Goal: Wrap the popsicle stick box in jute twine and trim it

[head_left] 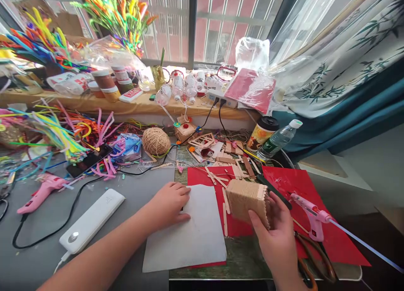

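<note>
My right hand grips a small box wrapped in tan twine, with a scalloped trim along its near right edge. It is tilted on its side above a red sheet. My left hand rests on a white board, thumb and fingers apart. A small dark spot shows between them, too little to name. Wooden craft sticks lie between the board and the box. To the right are a pink glue gun with a long glue stick and brown-handled scissors, partly hidden by my wrist.
A ball of twine, a small wooden box and loose sticks lie at the back. A water bottle and a black-lidded cup stand back right. Another pink glue gun and a white power bank are left.
</note>
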`<state>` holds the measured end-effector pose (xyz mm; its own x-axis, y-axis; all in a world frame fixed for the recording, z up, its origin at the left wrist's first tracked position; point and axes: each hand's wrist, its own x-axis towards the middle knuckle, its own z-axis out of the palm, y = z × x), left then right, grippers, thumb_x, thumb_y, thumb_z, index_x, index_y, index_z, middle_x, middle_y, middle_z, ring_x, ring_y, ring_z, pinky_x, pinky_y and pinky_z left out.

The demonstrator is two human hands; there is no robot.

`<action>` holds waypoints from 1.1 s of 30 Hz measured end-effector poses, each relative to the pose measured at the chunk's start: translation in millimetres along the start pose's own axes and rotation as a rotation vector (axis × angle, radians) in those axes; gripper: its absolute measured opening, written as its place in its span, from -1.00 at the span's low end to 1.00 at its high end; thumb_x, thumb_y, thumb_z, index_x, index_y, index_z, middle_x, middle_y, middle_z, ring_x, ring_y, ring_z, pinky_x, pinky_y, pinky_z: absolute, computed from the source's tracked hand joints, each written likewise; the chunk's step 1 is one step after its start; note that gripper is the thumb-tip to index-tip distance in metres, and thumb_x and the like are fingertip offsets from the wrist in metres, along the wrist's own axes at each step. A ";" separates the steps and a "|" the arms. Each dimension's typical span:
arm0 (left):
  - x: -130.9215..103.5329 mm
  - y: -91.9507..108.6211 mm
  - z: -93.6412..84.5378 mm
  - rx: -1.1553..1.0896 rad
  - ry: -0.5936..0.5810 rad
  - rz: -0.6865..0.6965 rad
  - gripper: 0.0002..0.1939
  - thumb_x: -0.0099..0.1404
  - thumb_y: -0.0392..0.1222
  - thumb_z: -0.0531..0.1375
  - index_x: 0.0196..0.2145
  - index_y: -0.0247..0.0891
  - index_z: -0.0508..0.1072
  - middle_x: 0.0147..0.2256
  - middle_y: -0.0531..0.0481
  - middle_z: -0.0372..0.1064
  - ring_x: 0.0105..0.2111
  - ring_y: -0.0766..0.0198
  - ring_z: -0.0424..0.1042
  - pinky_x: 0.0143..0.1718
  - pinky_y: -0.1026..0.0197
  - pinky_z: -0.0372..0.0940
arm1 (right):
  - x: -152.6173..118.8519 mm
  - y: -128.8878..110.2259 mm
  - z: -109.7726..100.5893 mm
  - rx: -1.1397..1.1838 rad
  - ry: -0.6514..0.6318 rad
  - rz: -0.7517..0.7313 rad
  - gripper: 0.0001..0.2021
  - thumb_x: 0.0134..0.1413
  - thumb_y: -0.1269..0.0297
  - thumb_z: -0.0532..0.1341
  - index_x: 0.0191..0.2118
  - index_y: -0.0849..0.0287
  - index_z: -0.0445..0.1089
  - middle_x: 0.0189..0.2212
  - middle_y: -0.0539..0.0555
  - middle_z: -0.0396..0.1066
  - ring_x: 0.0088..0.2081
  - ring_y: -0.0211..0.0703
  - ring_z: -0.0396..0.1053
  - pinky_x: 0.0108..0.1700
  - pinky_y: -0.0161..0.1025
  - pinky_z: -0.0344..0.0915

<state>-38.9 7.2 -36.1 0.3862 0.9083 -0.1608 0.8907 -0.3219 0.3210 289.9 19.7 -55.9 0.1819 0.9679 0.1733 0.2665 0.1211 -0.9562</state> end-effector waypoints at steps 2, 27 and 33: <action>-4.5 12.0 -5.9 0.036 -0.032 -0.093 -0.57 0.26 0.17 0.42 -0.06 -0.15 0.63 0.22 -0.26 0.49 0.26 -0.22 0.40 0.30 -0.20 0.18 | 3.9 3.4 -9.1 -0.006 0.029 0.014 -0.17 0.12 -0.02 0.45 0.41 0.11 0.20 0.30 0.34 0.35 0.26 0.29 0.42 0.22 0.21 0.46; -70.5 37.4 -7.7 0.116 -0.149 -0.559 -0.73 0.08 -0.07 0.46 -0.31 -0.20 0.54 0.02 -0.26 0.48 0.02 -0.16 0.51 0.07 -0.09 0.38 | -24.9 70.2 -19.9 -0.035 -0.039 -0.055 0.11 0.12 0.02 0.46 0.58 0.17 -0.19 0.40 0.46 0.18 0.36 0.37 0.32 0.34 0.33 0.29; -76.3 27.3 -2.5 0.006 -0.097 -0.560 -0.58 0.11 -0.13 0.43 -0.06 -0.16 0.50 -0.04 -0.13 0.52 0.03 -0.07 0.50 0.05 0.01 0.35 | -19.3 61.5 -23.4 -0.088 -0.078 0.018 0.06 0.10 -0.01 0.47 0.55 0.25 -0.04 0.37 0.49 0.25 0.31 0.39 0.37 0.29 0.27 0.36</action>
<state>-44.6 -70.2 -12.7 -0.1250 0.9123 -0.3901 0.9672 0.1996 0.1568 324.9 3.3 -112.6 0.1141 0.9844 0.1340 0.3464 0.0870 -0.9340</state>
